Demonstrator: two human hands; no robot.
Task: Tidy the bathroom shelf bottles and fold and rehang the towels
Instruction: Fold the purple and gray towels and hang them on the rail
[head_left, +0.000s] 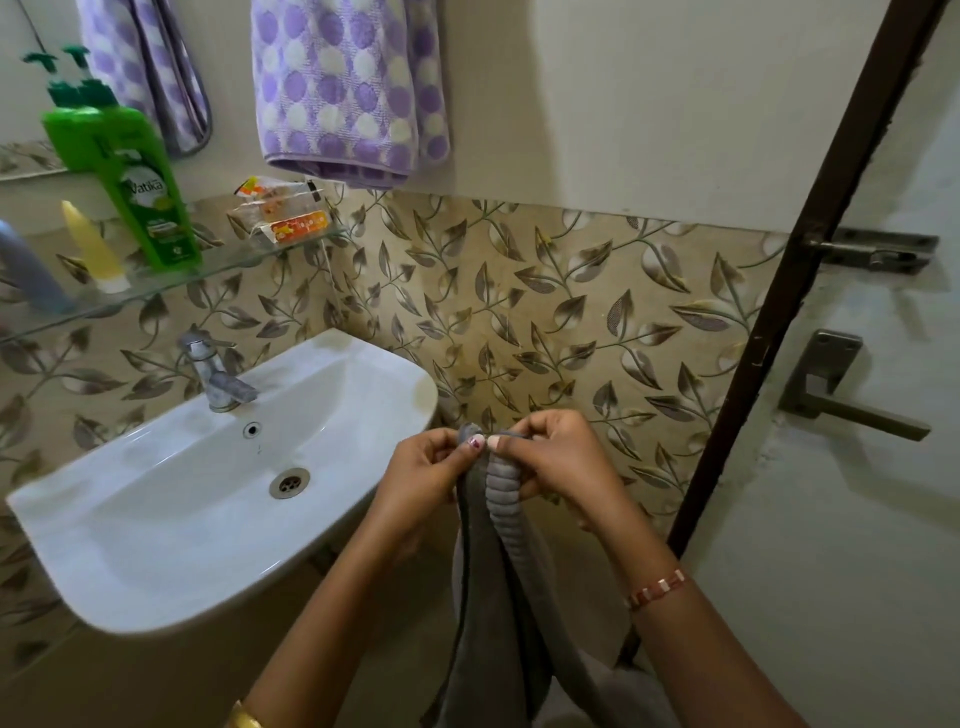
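Both hands pinch the grey towel's (501, 499) top edge: left hand (423, 470) and right hand (558, 457) fingers curled tight on it, thumbs nearly touching, towel hanging down between forearms. Beyond: sink (156, 519), glass shelf (223, 267) with green bottle (140, 192), purple dotted towel (348, 88) hanging above.

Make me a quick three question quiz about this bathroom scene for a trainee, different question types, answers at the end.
1. True or false: the purple dotted towel hangs on the wall above the glass shelf.
2. What do the left hand and right hand pinch together?
A. grey towel
B. green pump bottle
C. faucet
3. Fill in: the green pump bottle stands on the ____.

Key: 1 true; 2 A; 3 glass shelf.
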